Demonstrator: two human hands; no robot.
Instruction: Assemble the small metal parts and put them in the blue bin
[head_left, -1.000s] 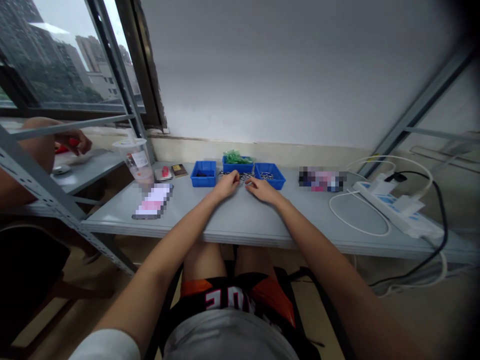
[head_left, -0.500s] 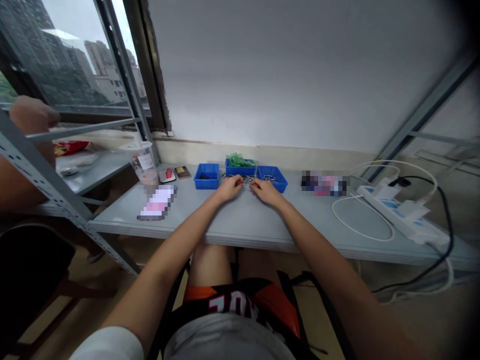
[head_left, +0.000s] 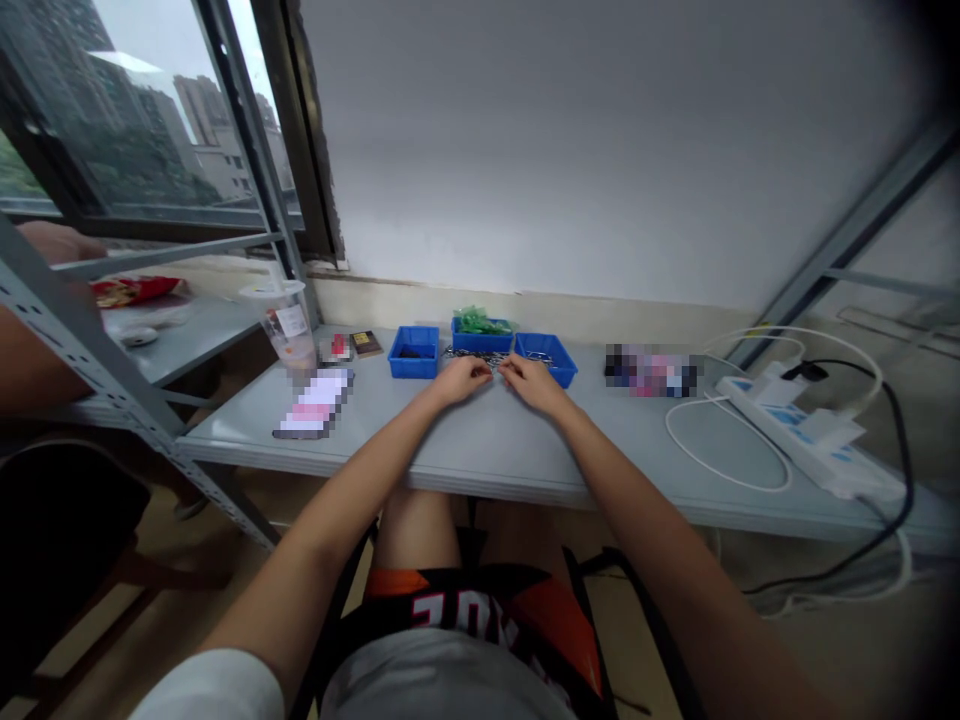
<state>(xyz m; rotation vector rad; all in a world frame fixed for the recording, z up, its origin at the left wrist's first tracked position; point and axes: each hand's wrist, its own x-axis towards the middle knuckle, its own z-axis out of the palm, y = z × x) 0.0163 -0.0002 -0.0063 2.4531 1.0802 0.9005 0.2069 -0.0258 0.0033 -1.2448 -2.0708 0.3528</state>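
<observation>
On grey table (head_left: 480, 440) | left hand (head_left: 459, 380), right hand (head_left: 531, 381) | pinching metal pieces (head_left: 491, 357)

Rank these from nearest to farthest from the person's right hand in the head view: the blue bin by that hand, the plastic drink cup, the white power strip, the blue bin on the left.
1. Right blue bin, just beyond the right hand.
2. Left blue bin, past the left hand.
3. Plastic drink cup and white power strip, far left and far right: too close to call.

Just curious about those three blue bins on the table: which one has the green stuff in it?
The middle blue bin, set farthest back toward the wall, is heaped with green pieces. The left bin and right bin show none.
</observation>
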